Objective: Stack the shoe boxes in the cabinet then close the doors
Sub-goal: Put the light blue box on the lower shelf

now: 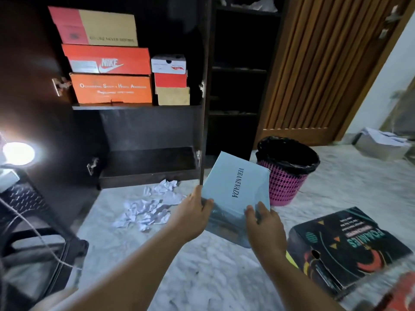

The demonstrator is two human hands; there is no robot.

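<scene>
**Both hands hold a pale blue box in front of the open cabinet**

The left hand (pixel 194 215) grips the left edge of a pale blue cardboard shoe box (pixel 238 187) printed with "VERANEVADA", its thumb lying on the lid and the other fingers hidden underneath. The right hand (pixel 261 223) clasps the box's near right corner, fingertips (pixel 250 209) spread on the lid. The box is tilted, its far end raised, and is carried above the pale marble floor (pixel 202 265), just in front of the edge of the cabinet's open right door (pixel 205 90).

Near the right forearm, a black shoe box with bright graphic print (pixel 350 245) lies on the floor. Beyond the held box stands a pink plastic mesh bin lined with a black bag (pixel 285 171). To the left, crumpled white paper (pixel 152 205) is scattered on the floor before the cabinet.

The dark wooden cabinet (pixel 139 131) stands open. On its upper shelf, three large boxes are stacked at the left: an orange safety-shoe box (pixel 112 88) at the bottom, a red Nike box (pixel 107 60) on it, and a red-and-tan box (pixel 96 26) on top. Just beside them is a smaller stack: a tan box (pixel 173 96), a small red box (pixel 170 80), and a white box (pixel 168 63) on top. The lower compartment holds no boxes.
</scene>
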